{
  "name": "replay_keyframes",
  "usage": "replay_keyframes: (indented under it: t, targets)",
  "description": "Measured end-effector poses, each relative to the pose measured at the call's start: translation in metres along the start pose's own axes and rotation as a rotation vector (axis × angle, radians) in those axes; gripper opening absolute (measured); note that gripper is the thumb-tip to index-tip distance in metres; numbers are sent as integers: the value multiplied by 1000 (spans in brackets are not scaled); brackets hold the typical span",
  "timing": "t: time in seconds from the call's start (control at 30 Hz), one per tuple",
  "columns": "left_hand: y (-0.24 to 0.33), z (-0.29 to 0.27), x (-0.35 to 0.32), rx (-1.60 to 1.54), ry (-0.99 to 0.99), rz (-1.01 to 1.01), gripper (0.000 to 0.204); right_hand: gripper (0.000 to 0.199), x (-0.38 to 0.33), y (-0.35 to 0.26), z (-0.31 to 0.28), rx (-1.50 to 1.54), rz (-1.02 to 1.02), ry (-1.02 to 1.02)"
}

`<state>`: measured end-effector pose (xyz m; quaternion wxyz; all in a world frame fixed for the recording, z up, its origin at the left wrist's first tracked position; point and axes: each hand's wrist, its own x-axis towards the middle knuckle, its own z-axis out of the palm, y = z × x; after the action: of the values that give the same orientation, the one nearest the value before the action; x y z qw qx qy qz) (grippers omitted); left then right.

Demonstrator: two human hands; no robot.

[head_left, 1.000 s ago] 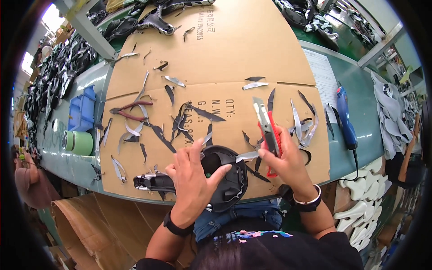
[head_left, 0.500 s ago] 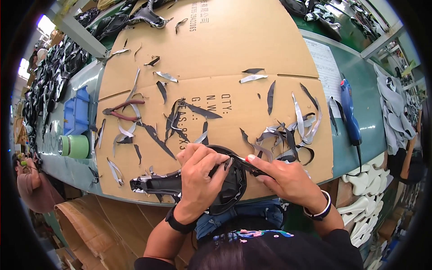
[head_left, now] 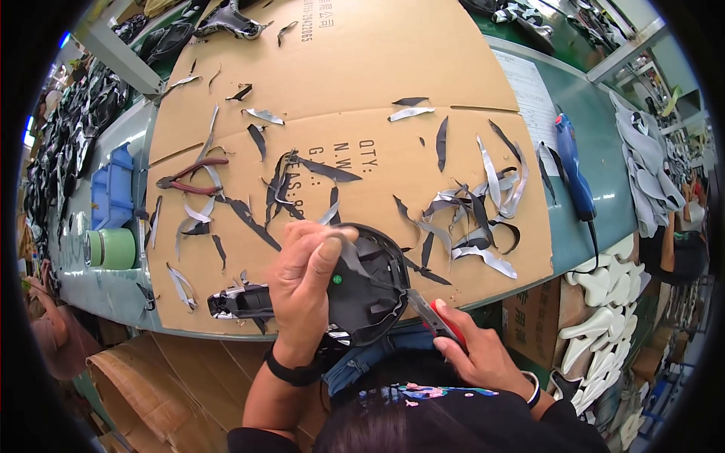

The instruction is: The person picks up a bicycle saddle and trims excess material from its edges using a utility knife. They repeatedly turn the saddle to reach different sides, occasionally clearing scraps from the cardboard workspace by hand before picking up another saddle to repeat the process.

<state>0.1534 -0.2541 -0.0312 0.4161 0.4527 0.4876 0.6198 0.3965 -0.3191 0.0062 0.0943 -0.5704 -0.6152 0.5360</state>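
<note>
A black bicycle saddle (head_left: 377, 260) lies underside up at the table's near edge, its narrow nose pointing left. My left hand (head_left: 300, 275) is closed in a pinch over it, holding the end of a dark trimmed strip (head_left: 352, 259). That strip runs slantwise down across the saddle's hollow toward the right rim. In my right hand (head_left: 483, 353) is a red-handled utility knife (head_left: 447, 323). Its blade reaches the saddle's right edge, near the strip's lower end. My left hand hides part of the saddle's middle.
Cut scraps (head_left: 476, 208) lie scattered over the cardboard sheet (head_left: 400, 60). Red-handled pliers (head_left: 192, 177) are at left, near a blue bin (head_left: 113, 189) and a green tape roll (head_left: 113, 249). A blue corded tool (head_left: 575, 170) lies right. White saddle shells (head_left: 596, 332) are stacked lower right.
My left hand has pulled the strip up off the rim. The knife in my right hand has moved down and right, its blade now showing. The whole view has shifted slightly.
</note>
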Motion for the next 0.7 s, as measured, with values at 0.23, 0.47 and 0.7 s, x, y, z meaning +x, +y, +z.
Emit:
replay_keyframes:
  t: [0.23, 0.47, 0.7]
  targets:
    - [16, -72, 33, 642, -461, -465, 36, 52, 65, -14, -28, -344, -325, 72]
    - [25, -44, -21, 129, -28, -684, 34, 57, 64, 8, 13, -90, -488, 83]
    - [21, -4, -80, 204, 322, -413, 35, 58, 27, 12, 20, -8, -302, -47]
